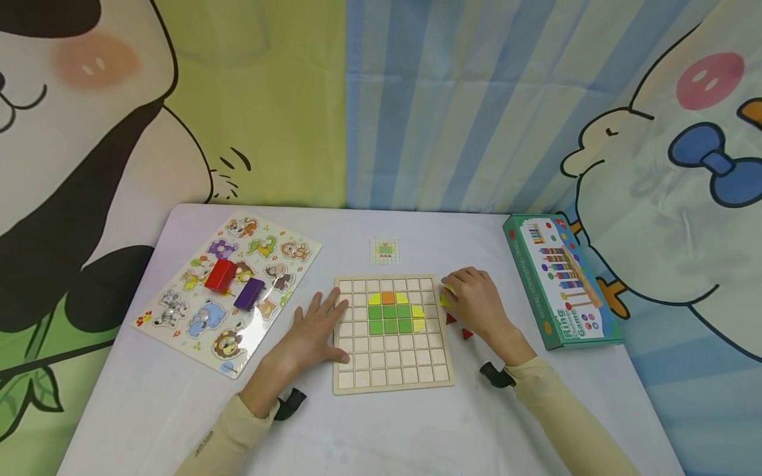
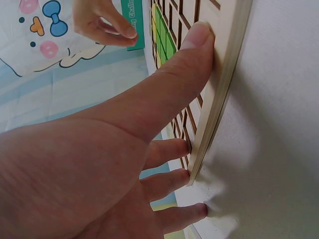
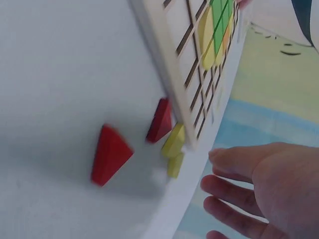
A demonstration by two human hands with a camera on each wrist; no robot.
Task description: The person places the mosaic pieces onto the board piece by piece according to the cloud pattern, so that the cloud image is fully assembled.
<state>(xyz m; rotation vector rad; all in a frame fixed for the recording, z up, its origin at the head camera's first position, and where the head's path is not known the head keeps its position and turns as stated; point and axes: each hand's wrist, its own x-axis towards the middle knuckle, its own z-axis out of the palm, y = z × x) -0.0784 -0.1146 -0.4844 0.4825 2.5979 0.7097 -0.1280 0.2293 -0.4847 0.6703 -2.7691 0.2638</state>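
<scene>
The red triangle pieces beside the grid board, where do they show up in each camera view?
Head: two red triangle pieces lie on the table off the right edge of the grid board, partly under the right hand.
Left wrist: not in view.
Right wrist: both left of centre, beside the board's edge.
Shared landmark: the grid board.

Pale matt wooden grid board

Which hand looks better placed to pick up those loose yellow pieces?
Probably the right hand: it hovers beside the yellow pieces, while the left hand rests on the grid board.
</scene>
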